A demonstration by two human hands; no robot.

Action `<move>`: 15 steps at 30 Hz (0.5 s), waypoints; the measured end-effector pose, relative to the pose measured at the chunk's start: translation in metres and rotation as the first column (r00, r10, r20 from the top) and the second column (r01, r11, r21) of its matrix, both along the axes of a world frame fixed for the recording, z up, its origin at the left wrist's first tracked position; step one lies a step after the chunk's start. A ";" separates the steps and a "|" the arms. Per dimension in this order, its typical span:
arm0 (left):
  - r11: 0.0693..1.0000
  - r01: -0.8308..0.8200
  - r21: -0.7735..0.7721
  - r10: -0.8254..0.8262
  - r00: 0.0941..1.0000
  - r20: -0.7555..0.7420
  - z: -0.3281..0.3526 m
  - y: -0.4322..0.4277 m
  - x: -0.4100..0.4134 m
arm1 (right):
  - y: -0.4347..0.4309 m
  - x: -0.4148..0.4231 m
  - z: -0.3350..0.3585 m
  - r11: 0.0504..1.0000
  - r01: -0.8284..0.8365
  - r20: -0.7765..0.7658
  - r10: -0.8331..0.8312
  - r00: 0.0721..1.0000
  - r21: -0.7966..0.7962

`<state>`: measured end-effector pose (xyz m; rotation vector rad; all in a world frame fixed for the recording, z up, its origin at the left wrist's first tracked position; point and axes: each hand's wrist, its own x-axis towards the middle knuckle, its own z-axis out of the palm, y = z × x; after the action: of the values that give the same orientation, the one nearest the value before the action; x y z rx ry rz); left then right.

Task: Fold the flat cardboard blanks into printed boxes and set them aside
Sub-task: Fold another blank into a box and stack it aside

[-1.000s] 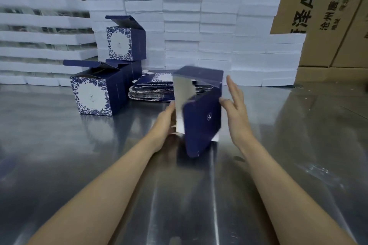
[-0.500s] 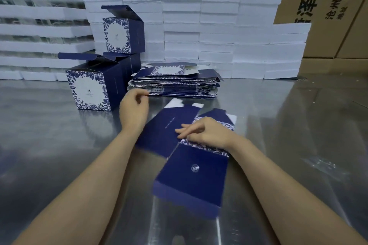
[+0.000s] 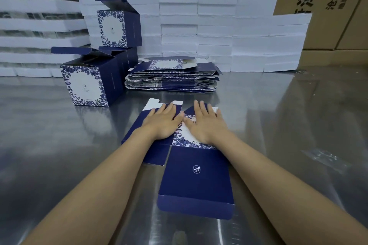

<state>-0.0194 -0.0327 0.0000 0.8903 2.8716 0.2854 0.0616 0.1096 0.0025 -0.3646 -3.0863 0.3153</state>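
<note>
A navy cardboard blank with a floral white panel lies flat on the steel table in front of me. My left hand presses flat on its left navy panel, fingers straight. My right hand presses flat on the floral panel beside it, thumbs nearly touching. Behind them sits a stack of flat blanks. Three folded boxes stand at the left: a front one, one behind it, and one on top, lids open.
Walls of white foam trays line the back and left of the steel table. Brown shipping cartons stand at the back right. A scrap of clear plastic lies on the table to the right.
The half-opened box held upright a second ago has been laid down and flattened. Both hands have gone from loosely touching it to pressing flat, side by side.
</note>
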 end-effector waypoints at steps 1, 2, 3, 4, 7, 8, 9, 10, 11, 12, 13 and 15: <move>0.999 -0.039 -0.021 0.039 0.999 -0.006 0.001 -0.007 -0.004 | 0.007 0.000 -0.002 0.998 0.053 0.019 -0.053 0.998 0.025; 0.995 -0.094 -0.042 0.094 0.995 -0.016 0.002 -0.016 -0.008 | 0.014 0.001 -0.002 0.992 0.118 0.031 -0.119 0.992 0.034; 0.986 -0.159 -0.056 0.158 0.987 -0.025 0.003 -0.024 -0.011 | 0.023 0.003 -0.001 0.979 0.197 0.043 -0.199 0.979 0.041; 0.973 -0.225 -0.058 0.223 0.974 -0.029 0.003 -0.031 -0.013 | 0.031 0.006 0.000 0.959 0.280 0.055 -0.282 0.958 0.041; 0.927 -0.374 -0.008 0.374 0.927 -0.033 0.004 -0.034 -0.008 | 0.044 0.010 0.002 0.933 0.360 0.016 -0.360 0.933 0.003; 0.918 -0.395 0.034 0.396 0.917 -0.046 0.004 -0.033 -0.006 | 0.044 0.010 0.001 0.945 0.325 -0.022 -0.325 0.945 -0.029; 0.912 -0.398 0.097 0.406 0.911 -0.075 0.005 -0.032 -0.003 | 0.044 0.010 0.002 0.955 0.284 -0.079 -0.291 0.953 -0.088; 0.902 -0.389 0.189 0.413 0.904 -0.109 0.006 -0.033 -0.003 | 0.044 0.011 0.002 0.953 0.250 -0.151 -0.276 0.949 -0.172; 0.875 -0.378 0.303 0.428 0.896 -0.120 0.009 -0.035 -0.004 | 0.044 0.012 0.004 0.937 0.221 -0.227 -0.285 0.931 -0.270; 0.827 -0.369 0.424 0.447 0.889 -0.098 0.012 -0.038 -0.005 | 0.044 0.014 0.006 0.908 0.201 -0.294 -0.318 0.901 -0.367; 0.761 -0.371 0.532 0.460 0.887 -0.038 0.015 -0.040 -0.005 | 0.045 0.016 0.008 0.872 0.183 -0.343 -0.360 0.867 -0.453; 0.606 -0.399 0.689 0.440 0.889 0.127 0.019 -0.040 -0.005 | 0.047 0.016 0.012 0.781 0.109 -0.401 -0.430 0.809 -0.615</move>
<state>-0.0247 -0.0728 0.0186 0.2253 2.9829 1.5119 0.0771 0.1566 0.0145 -0.6193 -2.2887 1.1226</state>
